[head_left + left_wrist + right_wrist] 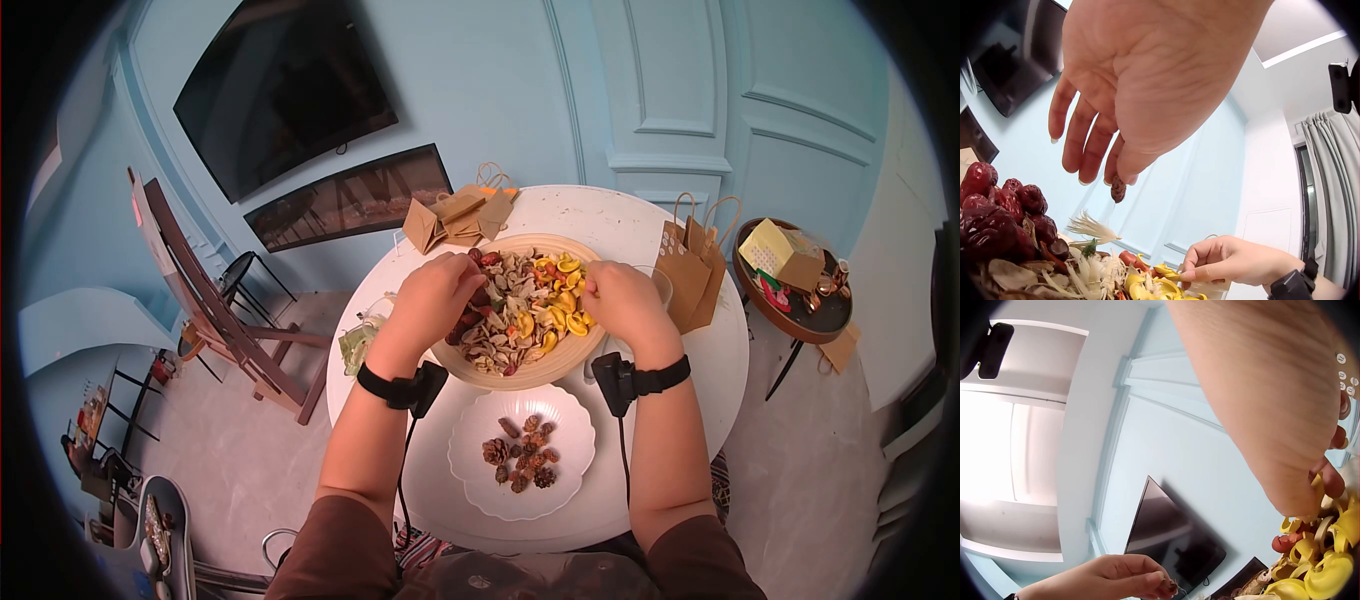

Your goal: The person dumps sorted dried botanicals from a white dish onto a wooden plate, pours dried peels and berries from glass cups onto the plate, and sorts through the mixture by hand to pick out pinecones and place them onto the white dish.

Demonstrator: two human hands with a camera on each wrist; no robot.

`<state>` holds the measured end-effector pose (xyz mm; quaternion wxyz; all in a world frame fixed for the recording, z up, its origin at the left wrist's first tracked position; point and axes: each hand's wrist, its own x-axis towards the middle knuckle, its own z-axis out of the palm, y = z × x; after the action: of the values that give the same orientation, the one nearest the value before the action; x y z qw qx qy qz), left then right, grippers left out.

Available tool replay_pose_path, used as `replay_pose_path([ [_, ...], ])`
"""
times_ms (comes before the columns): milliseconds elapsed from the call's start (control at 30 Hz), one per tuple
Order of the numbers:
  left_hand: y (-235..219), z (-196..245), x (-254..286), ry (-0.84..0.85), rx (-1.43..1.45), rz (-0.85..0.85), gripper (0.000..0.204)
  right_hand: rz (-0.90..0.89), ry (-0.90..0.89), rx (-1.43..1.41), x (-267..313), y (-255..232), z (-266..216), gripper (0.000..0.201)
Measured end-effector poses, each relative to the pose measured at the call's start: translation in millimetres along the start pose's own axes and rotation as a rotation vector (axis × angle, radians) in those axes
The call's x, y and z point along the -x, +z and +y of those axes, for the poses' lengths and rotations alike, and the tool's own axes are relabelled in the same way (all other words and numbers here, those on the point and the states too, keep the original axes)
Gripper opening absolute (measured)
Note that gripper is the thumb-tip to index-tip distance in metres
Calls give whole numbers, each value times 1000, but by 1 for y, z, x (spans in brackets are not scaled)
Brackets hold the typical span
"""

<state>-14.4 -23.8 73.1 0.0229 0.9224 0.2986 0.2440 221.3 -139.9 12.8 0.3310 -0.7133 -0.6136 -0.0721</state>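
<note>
Head view: 2 hands over bowl (520, 378), prob. sorting the mix (495, 340). L hand (435, 300) pinches a brown bit (1119, 190), other fingers (1074, 144) slightly apart; R hand (625, 300) pinches a yellow curl (1169, 273). Next move likely calls for lifting w/o snagging; dates (1010, 206) crowd L side. Cones (496, 452) on plate (478, 425), nearer; bags (685, 280) beyond.

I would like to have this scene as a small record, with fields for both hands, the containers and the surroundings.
Left hand: pinches a small brown piece, above the bowl
Right hand: thumb and finger pinch a yellow piece, at the bowl's right side
Bowl: wide, round; holds dark red fruits, pale dried pieces, yellow pieces
Plate: white, wavy rim, nearer the person; holds small brown cones
Surroundings: white table; paper bags beyond the bowl, left and right
</note>
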Motion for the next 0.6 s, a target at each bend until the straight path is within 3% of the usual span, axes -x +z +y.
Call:
replay_pose_path([
  [267,2,4,20,-106,385,78,17,8,49,-36,1,-11,-4,12],
  [367,-3,17,28,-187,474,28,17,14,44,-52,2,-13,-5,13],
  [600,2,18,45,-144,478,84,16,9,65,-47,3,-25,-12,11],
])
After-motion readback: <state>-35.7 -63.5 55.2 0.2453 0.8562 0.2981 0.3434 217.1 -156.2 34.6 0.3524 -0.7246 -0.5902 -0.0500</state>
